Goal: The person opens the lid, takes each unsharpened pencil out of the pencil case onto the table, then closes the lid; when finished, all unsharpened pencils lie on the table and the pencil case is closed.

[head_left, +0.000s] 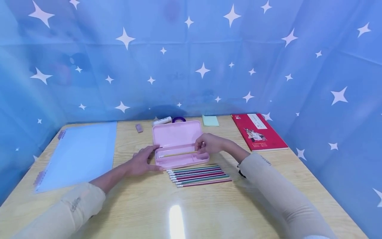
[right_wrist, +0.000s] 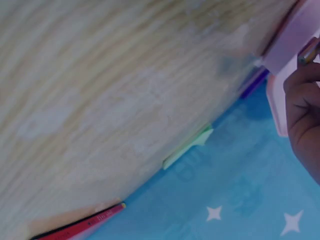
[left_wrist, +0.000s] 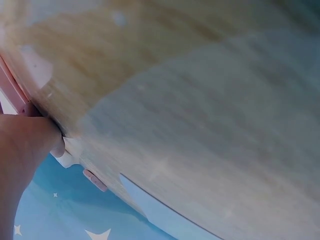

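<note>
A pink pencil case (head_left: 182, 165) lies with its lid (head_left: 177, 134) raised toward the back. My right hand (head_left: 211, 143) is over the tray's right end and pinches a yellow pencil (head_left: 179, 154) lying along the tray, eraser end to the left. At the case's left end, my left hand (head_left: 142, 161) rests with thumb along the front corner and extended fingers near the hinge. In front of the case lies a row of several pencils (head_left: 200, 176), erasers to the left. The right wrist view catches the pencil's end (right_wrist: 309, 56) at the fingertips.
Behind the lid are a white tube (head_left: 162, 121) and a purple tape roll (head_left: 179, 119). An eraser (head_left: 139, 128) sits left of them, green sticky notes (head_left: 210, 120) to the right. A red book (head_left: 258, 132) lies at far right, a bluish ring-bound notebook (head_left: 80, 156) at left.
</note>
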The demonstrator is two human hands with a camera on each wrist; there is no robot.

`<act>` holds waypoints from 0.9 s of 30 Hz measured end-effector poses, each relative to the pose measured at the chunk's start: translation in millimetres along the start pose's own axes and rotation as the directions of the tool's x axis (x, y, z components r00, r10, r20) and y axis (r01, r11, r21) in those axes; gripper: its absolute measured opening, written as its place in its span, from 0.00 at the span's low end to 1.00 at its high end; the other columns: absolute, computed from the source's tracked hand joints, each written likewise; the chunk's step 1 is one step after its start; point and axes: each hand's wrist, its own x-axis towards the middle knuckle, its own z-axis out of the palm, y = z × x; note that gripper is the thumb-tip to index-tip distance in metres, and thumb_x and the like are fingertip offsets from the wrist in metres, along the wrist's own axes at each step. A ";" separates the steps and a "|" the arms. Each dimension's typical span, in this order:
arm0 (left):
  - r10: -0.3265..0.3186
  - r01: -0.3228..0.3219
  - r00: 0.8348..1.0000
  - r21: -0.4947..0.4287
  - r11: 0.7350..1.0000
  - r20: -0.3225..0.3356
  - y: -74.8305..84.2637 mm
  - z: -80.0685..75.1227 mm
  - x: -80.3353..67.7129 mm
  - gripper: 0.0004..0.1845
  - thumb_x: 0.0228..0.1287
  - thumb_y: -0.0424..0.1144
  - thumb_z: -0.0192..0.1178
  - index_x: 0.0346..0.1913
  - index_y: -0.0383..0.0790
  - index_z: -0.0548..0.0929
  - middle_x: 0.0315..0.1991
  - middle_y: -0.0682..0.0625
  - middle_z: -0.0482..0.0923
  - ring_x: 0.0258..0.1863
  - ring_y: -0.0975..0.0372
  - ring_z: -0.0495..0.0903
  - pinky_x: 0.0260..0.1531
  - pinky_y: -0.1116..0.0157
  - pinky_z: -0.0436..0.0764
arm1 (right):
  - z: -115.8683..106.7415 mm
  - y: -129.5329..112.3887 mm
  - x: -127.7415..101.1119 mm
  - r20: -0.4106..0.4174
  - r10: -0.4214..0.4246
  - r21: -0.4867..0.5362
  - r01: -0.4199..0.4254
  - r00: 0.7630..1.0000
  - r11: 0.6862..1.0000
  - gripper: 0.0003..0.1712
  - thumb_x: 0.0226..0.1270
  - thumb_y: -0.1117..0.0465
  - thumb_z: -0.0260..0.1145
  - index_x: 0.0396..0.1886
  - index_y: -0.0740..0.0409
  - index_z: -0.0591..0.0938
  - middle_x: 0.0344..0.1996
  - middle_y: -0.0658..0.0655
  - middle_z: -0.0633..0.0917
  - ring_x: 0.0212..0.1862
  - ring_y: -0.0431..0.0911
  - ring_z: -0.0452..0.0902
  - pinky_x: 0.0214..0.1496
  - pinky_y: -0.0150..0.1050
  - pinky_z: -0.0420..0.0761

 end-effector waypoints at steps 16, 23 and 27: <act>0.017 -0.017 1.000 0.022 1.000 -0.005 -3.8 1.5 0.9 0.56 0.53 0.63 0.70 0.78 0.41 0.55 0.73 0.39 0.61 0.71 0.42 0.58 0.62 0.32 0.51 | -0.6 -35.3 -77.4 -0.052 -0.022 -0.042 0.020 0.998 0.999 0.05 0.65 0.63 0.71 0.39 0.50 0.86 0.33 0.44 0.84 0.29 0.44 0.75 0.36 0.35 0.78; 0.015 -0.015 1.000 0.015 1.000 -0.002 -4.5 1.5 2.6 0.56 0.52 0.64 0.70 0.78 0.43 0.55 0.75 0.40 0.58 0.72 0.43 0.57 0.63 0.31 0.50 | 15.0 -41.3 -114.7 -0.031 0.013 -0.042 -0.015 0.999 0.999 0.07 0.64 0.60 0.72 0.41 0.45 0.86 0.35 0.38 0.83 0.31 0.40 0.76 0.37 0.33 0.79; 0.009 -0.009 1.000 0.018 1.000 0.004 -6.6 1.2 0.5 0.57 0.52 0.65 0.70 0.78 0.42 0.55 0.75 0.40 0.57 0.72 0.42 0.56 0.62 0.29 0.49 | 26.4 -40.5 -128.6 -0.007 0.010 -0.042 -0.010 1.000 0.999 0.07 0.65 0.62 0.71 0.39 0.46 0.86 0.35 0.39 0.83 0.32 0.39 0.76 0.38 0.33 0.79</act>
